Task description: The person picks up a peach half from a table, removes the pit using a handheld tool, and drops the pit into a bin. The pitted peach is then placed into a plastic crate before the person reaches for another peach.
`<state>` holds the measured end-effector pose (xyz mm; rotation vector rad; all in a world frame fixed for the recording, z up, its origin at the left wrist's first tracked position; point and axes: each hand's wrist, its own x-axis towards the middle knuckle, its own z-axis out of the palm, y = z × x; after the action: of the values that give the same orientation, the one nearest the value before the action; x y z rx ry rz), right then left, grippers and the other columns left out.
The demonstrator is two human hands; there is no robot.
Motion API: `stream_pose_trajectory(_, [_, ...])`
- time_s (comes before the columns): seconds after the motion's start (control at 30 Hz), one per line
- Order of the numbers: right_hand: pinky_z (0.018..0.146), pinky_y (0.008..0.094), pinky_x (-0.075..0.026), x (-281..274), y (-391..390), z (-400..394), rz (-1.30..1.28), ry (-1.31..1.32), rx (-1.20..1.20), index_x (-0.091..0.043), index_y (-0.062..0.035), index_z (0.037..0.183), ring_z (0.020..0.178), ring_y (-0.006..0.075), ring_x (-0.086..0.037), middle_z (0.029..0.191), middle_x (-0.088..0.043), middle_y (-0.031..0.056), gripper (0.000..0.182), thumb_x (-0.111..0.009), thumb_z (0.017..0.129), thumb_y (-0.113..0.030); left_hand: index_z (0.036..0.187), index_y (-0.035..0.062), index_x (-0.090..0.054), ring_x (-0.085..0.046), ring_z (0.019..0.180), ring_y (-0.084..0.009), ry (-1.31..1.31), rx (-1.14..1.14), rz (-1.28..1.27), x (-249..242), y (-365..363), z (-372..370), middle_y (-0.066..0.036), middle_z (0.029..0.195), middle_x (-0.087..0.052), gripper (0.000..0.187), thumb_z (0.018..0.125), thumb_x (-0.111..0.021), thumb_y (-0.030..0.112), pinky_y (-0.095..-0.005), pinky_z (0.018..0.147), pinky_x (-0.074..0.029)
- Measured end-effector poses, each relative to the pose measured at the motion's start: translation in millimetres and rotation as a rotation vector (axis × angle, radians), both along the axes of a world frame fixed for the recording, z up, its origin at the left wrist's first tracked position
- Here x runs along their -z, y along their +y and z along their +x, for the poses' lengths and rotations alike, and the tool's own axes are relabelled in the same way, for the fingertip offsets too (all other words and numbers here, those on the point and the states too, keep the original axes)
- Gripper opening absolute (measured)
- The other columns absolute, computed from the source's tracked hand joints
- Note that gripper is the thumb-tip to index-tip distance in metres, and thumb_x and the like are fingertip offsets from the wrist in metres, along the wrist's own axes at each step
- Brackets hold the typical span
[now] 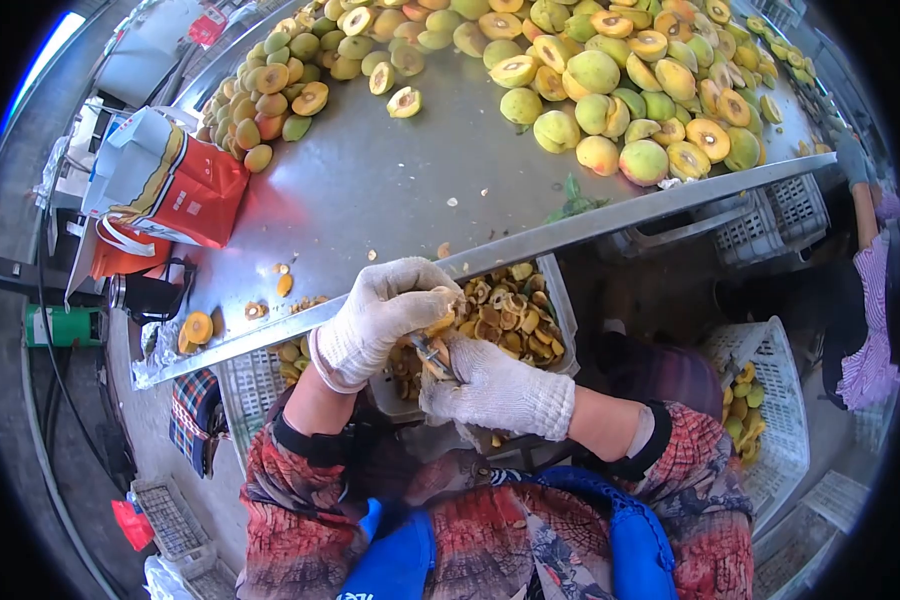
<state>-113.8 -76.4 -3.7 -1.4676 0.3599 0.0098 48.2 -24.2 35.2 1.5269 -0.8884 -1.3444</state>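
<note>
My left hand (pixel 378 318), in a white knit glove, is closed around a yellow peach piece (pixel 438 320) just past the table's near edge. My right hand (pixel 505 392), gloved the same way, grips a small metal hand tool (pixel 432 357), its tip up against the peach piece. The fingers hide most of the tool, so its exact kind does not show. Below both hands, a pale plastic crate (pixel 565 325) holds many cut peach pieces (pixel 505 312). Whole and halved peaches (pixel 595 85) are heaped on the metal table (pixel 370 185).
A red and white bag (pixel 185 185) stands on the table's left part, with peach halves (pixel 198 327) near the corner. The table's raised metal edge (pixel 610 215) runs in front of me. White crates (pixel 770 400) stand at right, where another person's striped sleeve (pixel 870 320) shows.
</note>
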Motion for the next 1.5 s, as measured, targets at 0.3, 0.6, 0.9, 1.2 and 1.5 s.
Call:
stream_pose_trajectory(0.3, [0.068,0.0307,-0.054,-16,1,-3,0.546,-0.019,-0.091,-0.052,-0.0012,0.107,0.079,0.0205,-0.066,0.088,-0.062,0.0096,0.028,-0.061,0.085,-0.017,0.086,-0.0024,-0.067,-0.057,0.074,-0.012,-0.204,0.108,0.11,-28,-7,-3,-0.006,0.08,-0.064,0.022,0.077,-0.062,0.018,-0.0243,0.068,-0.046])
stream_pose_trajectory(0.6, [0.054,0.0255,-0.05,-11,3,-2,0.346,-0.047,-0.034,-0.051,-0.0018,0.106,0.061,0.0112,-0.061,0.08,-0.061,0.0041,0.026,-0.06,0.087,-0.016,0.085,-0.0019,-0.066,-0.055,0.069,-0.0102,0.011,-0.084,-0.039,-10,1,-10,-0.005,0.078,-0.064,0.021,0.079,-0.062,0.017,-0.0226,0.064,-0.044])
stream_pose_trajectory(0.9, [0.062,0.0252,-0.05,-28,-8,1,0.476,0.11,-0.159,-0.053,-0.0002,0.104,0.075,0.0144,-0.064,0.087,-0.063,0.0089,0.028,-0.063,0.085,-0.018,0.089,-0.0029,-0.067,-0.058,0.073,-0.0119,-0.1,0.03,0.095,-22,-4,-1,-0.006,0.079,-0.063,0.025,0.078,-0.063,0.02,-0.0236,0.066,-0.046])
stream_pose_trajectory(1.2, [0.065,0.0259,-0.05,-17,-3,-7,0.546,0.003,-0.117,-0.056,-0.0028,0.103,0.075,0.0118,-0.06,0.083,-0.061,0.0056,0.027,-0.065,0.085,-0.02,0.094,-0.0015,-0.058,-0.063,0.078,-0.0262,0.429,-0.308,-0.336,20,9,-25,-0.018,0.085,-0.063,0.034,0.086,-0.057,0.032,-0.035,0.07,-0.052])
stream_pose_trajectory(1.5, [0.064,0.0401,-0.053,-5,7,5,-1.115,-0.02,0.088,-0.06,-0.0065,0.101,0.077,0.0315,-0.063,0.087,-0.059,0.0148,0.025,-0.061,0.078,-0.016,0.099,0.0009,-0.059,-0.064,0.079,-0.0218,0.335,-0.534,-0.263,18,16,-15,-0.013,0.088,-0.064,0.03,0.089,-0.057,0.029,-0.0328,0.072,-0.053])
